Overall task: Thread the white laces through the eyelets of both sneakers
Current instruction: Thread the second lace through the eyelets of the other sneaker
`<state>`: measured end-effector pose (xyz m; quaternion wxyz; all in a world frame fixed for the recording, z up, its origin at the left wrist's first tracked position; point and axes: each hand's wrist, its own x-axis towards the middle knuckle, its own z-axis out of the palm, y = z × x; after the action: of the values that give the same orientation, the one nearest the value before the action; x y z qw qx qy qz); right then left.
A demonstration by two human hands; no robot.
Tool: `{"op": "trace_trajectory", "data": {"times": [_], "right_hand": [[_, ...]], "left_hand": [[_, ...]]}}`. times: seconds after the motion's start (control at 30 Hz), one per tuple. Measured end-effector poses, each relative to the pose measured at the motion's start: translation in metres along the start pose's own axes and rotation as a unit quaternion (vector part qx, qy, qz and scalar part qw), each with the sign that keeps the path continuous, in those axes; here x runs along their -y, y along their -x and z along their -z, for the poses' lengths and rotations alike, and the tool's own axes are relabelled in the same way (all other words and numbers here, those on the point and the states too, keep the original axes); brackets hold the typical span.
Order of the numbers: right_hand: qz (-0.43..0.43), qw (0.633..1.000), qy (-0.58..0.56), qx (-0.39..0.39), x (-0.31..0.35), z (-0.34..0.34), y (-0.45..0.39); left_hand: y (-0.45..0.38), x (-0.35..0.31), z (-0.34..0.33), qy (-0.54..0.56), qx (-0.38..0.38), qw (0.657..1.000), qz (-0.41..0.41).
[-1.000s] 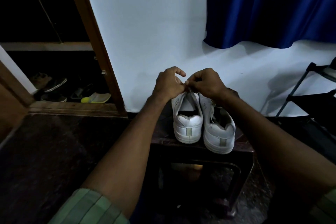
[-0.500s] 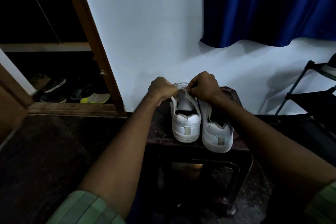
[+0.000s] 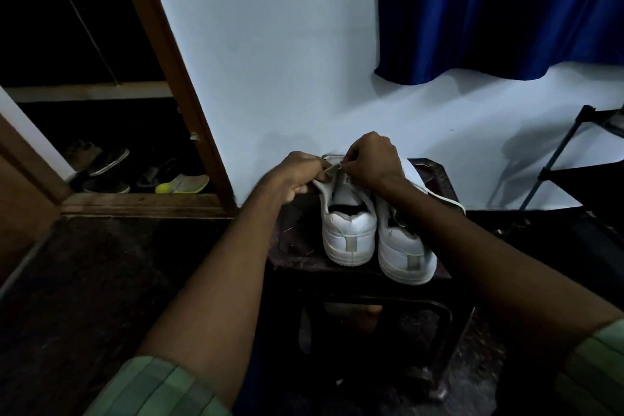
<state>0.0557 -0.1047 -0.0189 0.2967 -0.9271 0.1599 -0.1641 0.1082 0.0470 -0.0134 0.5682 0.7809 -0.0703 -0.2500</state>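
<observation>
Two white sneakers stand side by side, heels toward me, on a dark stool [image 3: 435, 170]. My left hand [image 3: 299, 176] grips the left sneaker [image 3: 349, 230] at the left edge of its opening. Over that shoe's tongue, my right hand [image 3: 373, 162] pinches a white lace [image 3: 332, 168] that runs between the two hands. The right sneaker [image 3: 401, 252] is partly hidden under my right forearm. A white lace end [image 3: 445, 201] trails off to the right on the stool. The eyelets are hidden by my hands.
A pale wall rises just behind the stool, with a blue curtain [image 3: 499, 10] hanging at the upper right. A black metal rack [image 3: 557, 165] stands at the right. Through a wooden door frame [image 3: 175, 78] at the left lie several shoes [image 3: 141, 172] on the floor.
Both hands have dropped lower onto the left sneaker. The left hand has moved left and down to the shoe's side, and the lace now stretches between the hands.
</observation>
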Motion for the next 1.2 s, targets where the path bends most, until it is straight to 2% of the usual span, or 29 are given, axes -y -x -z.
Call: {"op": "trace_trajectory", "data": {"times": [0.27, 0.37, 0.5, 0.6, 0.67, 0.73, 0.77, 0.83, 0.9, 1.0, 1.07, 1.13, 1.2], "right_hand": [[0.008, 1.0, -0.026, 0.005, -0.001, -0.001, 0.002], [0.018, 0.999, -0.033, 0.007, -0.001, -0.001, 0.003], [0.005, 0.999, -0.046, -0.001, -0.003, -0.002, 0.002], [0.027, 0.999, -0.029, 0.019, -0.003, -0.004, 0.0], [0.054, 0.998, -0.008, 0.04, 0.0, -0.002, 0.0], [0.073, 0.996, 0.003, 0.058, 0.001, 0.002, -0.001], [0.08, 0.995, 0.012, 0.061, 0.003, 0.005, -0.002], [0.1, 0.992, 0.04, 0.071, 0.003, 0.011, -0.003], [0.113, 0.986, 0.062, 0.101, 0.0, 0.014, -0.005], [0.096, 0.984, 0.085, 0.119, -0.002, 0.01, -0.001], [0.094, 0.988, 0.092, 0.083, -0.001, 0.008, -0.001], [0.11, 0.987, 0.098, 0.069, -0.001, 0.012, -0.004], [0.116, 0.983, 0.103, 0.097, -0.002, 0.013, -0.01]], "left_hand": [[-0.007, 0.003, 0.002, 0.009, -0.014, 1.0, -0.007], [-0.008, 0.005, 0.003, 0.044, -0.027, 0.999, 0.009], [-0.008, 0.015, -0.013, 0.107, -0.064, 0.992, 0.025], [-0.012, 0.018, -0.019, 0.116, -0.094, 0.988, 0.037], [-0.014, 0.014, -0.023, 0.102, -0.139, 0.985, 0.0], [-0.015, 0.008, -0.026, 0.141, -0.21, 0.966, -0.052], [-0.015, 0.004, -0.025, 0.204, -0.239, 0.947, -0.068], [-0.02, 0.001, -0.018, 0.331, -0.255, 0.905, -0.083], [-0.019, 0.002, -0.013, 0.348, -0.247, 0.9, -0.089], [-0.02, 0.009, -0.011, 0.228, -0.235, 0.939, -0.108], [-0.024, 0.013, -0.008, 0.041, -0.226, 0.96, -0.158], [-0.028, 0.014, -0.01, -0.136, -0.197, 0.951, -0.196], [-0.031, 0.017, -0.009, -0.248, -0.174, 0.93, -0.209]]}}
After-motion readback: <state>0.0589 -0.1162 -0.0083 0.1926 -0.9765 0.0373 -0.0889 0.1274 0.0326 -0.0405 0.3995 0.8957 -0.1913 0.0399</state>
